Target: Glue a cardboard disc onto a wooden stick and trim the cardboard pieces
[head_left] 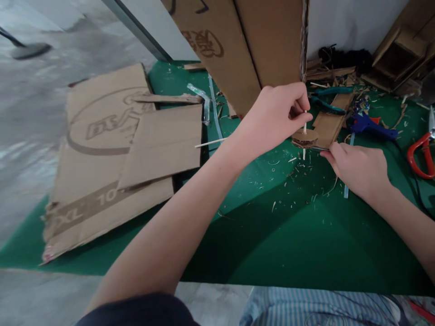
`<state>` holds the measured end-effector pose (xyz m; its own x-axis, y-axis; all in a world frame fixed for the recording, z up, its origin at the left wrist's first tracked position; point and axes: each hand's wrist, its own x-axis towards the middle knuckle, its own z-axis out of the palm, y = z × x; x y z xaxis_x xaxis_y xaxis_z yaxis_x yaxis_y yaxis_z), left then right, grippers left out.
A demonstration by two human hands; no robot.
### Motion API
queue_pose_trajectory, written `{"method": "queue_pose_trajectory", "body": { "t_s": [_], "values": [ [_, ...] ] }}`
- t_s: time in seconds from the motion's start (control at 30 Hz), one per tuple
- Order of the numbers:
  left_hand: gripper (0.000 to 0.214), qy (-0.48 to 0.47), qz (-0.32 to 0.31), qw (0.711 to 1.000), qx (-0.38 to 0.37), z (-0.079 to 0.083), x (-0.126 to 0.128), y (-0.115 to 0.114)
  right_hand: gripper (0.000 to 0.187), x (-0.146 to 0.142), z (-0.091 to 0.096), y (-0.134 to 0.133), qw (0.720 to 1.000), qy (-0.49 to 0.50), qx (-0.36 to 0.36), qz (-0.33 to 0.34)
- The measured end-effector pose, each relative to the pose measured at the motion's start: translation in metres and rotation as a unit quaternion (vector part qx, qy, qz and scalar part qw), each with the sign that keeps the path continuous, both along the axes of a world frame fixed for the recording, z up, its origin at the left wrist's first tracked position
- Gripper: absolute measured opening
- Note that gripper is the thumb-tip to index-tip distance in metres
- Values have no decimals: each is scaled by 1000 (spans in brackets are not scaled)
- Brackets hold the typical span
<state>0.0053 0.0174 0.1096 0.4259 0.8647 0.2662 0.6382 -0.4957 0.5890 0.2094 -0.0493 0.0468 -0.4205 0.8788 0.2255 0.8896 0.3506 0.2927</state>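
A thin wooden stick (305, 118) stands nearly upright, its top pinched between the thumb and fingers of my left hand (277, 108). The stick passes through a small stacked cardboard disc (305, 136), and its lower end shows underneath. My right hand (362, 167) is closed at the near end of a long cardboard strip (328, 127), thumb and fingers on its edge. The disc sits against or over that end; whether they are joined I cannot tell. Behind my left hand rises a tall cardboard panel (272, 40).
Cut cardboard sheets (102, 117) lie at the left of the green table (258, 253). Pliers (328, 106), a blue glue gun (370, 127) and red-handled scissors (421, 154) are at the right. Another stick (210, 143) and a glue stick bag-like clear plastic piece (204, 102) lie near my left forearm.
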Motion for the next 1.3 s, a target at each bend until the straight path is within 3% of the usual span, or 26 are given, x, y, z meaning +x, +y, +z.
{"method": "queue_pose_trajectory", "body": {
  "t_s": [0.17, 0.37, 0.57, 0.77, 0.97, 1.17, 1.3],
  "values": [
    [3, -3, 0, 1000, -3, -2, -2, 0, 48, 1, 0, -3, 998, -37, -47, 16],
    [2, -1, 2, 1000, -2, -3, 0, 1, 47, -2, 1, 0, 1000, 4, 0, 4],
    [4, -3, -3, 1000, -4, -4, -1, 1, 47, -1, 0, -4, 998, -28, -50, 9],
    [2, 4, -7, 1000, 4, -1, 2, 0, 49, -4, 2, -1, 1000, -4, -2, 0],
    [2, 1, 0, 1000, -4, -2, 2, 0, 47, -5, 0, -2, 999, -34, -38, 19],
    [2, 1, -9, 1000, 4, -3, 2, -1, 47, -6, 2, 0, 1000, -1, -2, 5],
    [1, 7, -5, 1000, 6, -3, 2, 0, 45, -5, 0, -2, 999, -30, -31, 11]
  ]
}}
